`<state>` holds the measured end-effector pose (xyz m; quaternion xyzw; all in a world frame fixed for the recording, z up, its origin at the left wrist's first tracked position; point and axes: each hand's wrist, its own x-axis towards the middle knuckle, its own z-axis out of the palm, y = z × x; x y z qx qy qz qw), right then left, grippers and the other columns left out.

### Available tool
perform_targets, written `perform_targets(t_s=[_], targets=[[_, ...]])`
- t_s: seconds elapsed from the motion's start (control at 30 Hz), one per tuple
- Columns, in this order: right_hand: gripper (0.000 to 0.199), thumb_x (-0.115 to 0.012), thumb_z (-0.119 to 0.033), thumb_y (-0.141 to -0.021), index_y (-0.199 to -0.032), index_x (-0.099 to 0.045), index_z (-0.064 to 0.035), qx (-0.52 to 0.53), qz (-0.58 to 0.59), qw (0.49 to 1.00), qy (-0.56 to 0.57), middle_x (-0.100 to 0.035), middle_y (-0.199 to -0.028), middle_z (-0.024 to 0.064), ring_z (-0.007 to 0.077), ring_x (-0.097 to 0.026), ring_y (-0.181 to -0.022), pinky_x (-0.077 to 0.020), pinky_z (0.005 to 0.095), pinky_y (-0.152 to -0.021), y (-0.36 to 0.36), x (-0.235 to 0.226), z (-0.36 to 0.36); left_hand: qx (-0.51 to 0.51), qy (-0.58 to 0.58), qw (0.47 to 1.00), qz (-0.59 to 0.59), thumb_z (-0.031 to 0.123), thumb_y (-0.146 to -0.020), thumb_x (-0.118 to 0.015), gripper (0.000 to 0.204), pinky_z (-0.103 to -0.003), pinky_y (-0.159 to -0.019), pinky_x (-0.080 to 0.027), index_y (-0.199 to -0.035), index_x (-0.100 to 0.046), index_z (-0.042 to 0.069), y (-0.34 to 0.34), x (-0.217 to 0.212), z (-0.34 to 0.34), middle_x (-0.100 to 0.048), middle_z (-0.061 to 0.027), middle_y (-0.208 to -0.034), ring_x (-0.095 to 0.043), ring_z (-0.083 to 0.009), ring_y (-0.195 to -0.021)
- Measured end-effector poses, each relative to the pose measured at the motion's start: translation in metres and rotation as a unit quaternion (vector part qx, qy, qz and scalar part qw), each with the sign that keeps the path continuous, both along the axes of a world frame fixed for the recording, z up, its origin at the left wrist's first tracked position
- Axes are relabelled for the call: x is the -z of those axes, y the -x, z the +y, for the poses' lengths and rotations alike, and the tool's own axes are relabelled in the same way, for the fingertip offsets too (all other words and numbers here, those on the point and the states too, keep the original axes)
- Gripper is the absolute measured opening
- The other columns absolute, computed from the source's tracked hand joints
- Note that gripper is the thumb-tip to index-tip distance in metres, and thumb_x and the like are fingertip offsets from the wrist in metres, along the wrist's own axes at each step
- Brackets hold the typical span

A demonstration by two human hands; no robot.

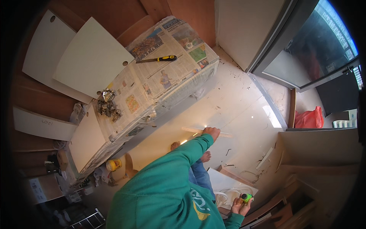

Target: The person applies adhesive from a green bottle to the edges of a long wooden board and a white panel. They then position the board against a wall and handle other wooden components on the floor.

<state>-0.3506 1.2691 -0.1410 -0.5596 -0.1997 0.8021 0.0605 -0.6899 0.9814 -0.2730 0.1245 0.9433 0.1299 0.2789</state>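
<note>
My left hand (pixel 211 132), at the end of a stretched green sleeve, is closed around a narrow pale strip of wood (pixel 225 134) above the floor. Both ends of the strip stick out past the fist. Lower right, my right hand (pixel 240 206) is raised with bent fingers around a small lime-green and black object (pixel 247 197). It resembles a tape measure, but its kind is too small to be sure of. Below it, a coil of pale banding (pixel 228 195) lies on a white board (pixel 216 179).
A saw with a yellow-black handle (pixel 166 58) and a heap of metal hinges (pixel 108 106) lie on the newspaper-covered cabinet (pixel 152 82). White door panels (pixel 93 57) lean beyond it. Offcuts (pixel 265 158) litter the floor; a red bag (pixel 309 118) sits by the glass door.
</note>
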Motion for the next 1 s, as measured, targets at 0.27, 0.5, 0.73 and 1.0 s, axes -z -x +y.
perform_targets(t_s=[0.27,0.5,0.73,1.0], targets=[[0.044,-0.065,-0.054,-0.095,-0.107,-0.066,-0.0122,-0.015,0.022,0.999,-0.026,-0.076,-0.092,0.0079,0.0196,-0.073,-0.068,-0.0632,0.0377,-0.067,0.017,-0.006,0.011,-0.037,-0.028,0.999,-0.016,0.02,-0.09,-0.066,0.018,-0.049,-0.084,-0.056,-0.106,-0.071,0.013,-0.005,-0.062,-0.021,-0.075,-0.0158,-0.099,-0.073,-0.0362,-0.094],[0.04,-0.061,-0.054,-0.098,-0.108,-0.067,-0.0161,0.003,0.09,0.996,0.002,-0.077,-0.098,0.0084,0.0196,-0.074,-0.069,-0.0631,0.0386,-0.07,0.056,0.02,0.026,-0.131,-0.201,0.964,0.114,0.034,-0.084,-0.08,0.033,-0.04,-0.075,-0.058,-0.112,-0.076,0.016,-0.047,-0.204,-0.091,-0.076,-0.015,-0.09,-0.074,-0.0312,-0.081],[0.042,-0.057,-0.055,-0.1,-0.106,-0.067,-0.0144,-0.046,0.185,0.982,0.001,-0.077,-0.094,0.0101,0.0226,-0.075,-0.07,-0.0636,0.0407,-0.07,0.129,0.0,0.028,-0.246,-0.406,0.863,0.174,0.014,-0.083,-0.084,0.031,-0.029,-0.069,-0.056,-0.108,-0.075,-0.002,-0.092,-0.31,-0.106,-0.077,-0.0134,-0.088,-0.071,-0.0129,-0.076],[0.041,-0.059,-0.054,-0.099,-0.108,-0.064,-0.0151,-0.049,0.211,0.976,-0.005,-0.074,-0.088,0.0055,0.0213,-0.073,-0.069,-0.0629,0.0394,-0.07,0.145,-0.018,0.002,-0.263,-0.37,0.859,0.236,0.006,-0.084,-0.082,0.029,-0.028,-0.071,-0.055,-0.109,-0.074,-0.005,-0.11,-0.358,-0.112,-0.076,-0.009,-0.089,-0.067,-0.0102,-0.078]])
